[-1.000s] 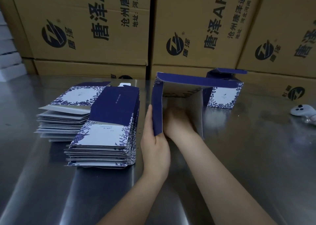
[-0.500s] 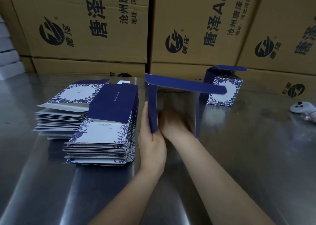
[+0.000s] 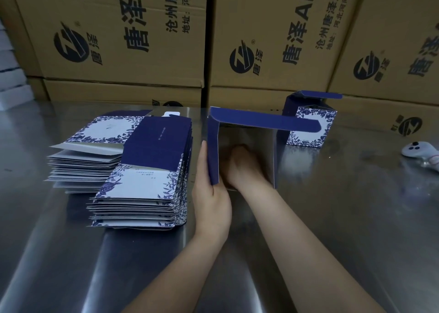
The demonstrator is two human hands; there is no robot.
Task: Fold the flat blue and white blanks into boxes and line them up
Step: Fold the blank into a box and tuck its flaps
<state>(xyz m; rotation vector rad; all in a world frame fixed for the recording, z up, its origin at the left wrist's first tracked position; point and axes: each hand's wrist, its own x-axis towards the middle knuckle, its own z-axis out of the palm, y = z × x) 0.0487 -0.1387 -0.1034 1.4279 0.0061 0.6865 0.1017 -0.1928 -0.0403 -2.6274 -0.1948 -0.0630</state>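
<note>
Blue carton (image 3: pixel 261 120) has squared up; left hand (image 3: pixel 211 195) pinches its wall, right hand (image 3: pixel 242 167) inside, grip hidden; base fold probably next.

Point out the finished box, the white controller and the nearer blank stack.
finished box (image 3: pixel 306 138), head view, on its white flowered front face
white controller (image 3: pixel 414 149), head view, on its button face
nearer blank stack (image 3: pixel 140 182), head view, on the top blank's white panel

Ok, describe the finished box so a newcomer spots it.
On the steel table, look far right, before the brown cartons. The folded box stands upright there, top flap open. Unlike the flat stacks at left and the blank being held, it stands alone.
</note>
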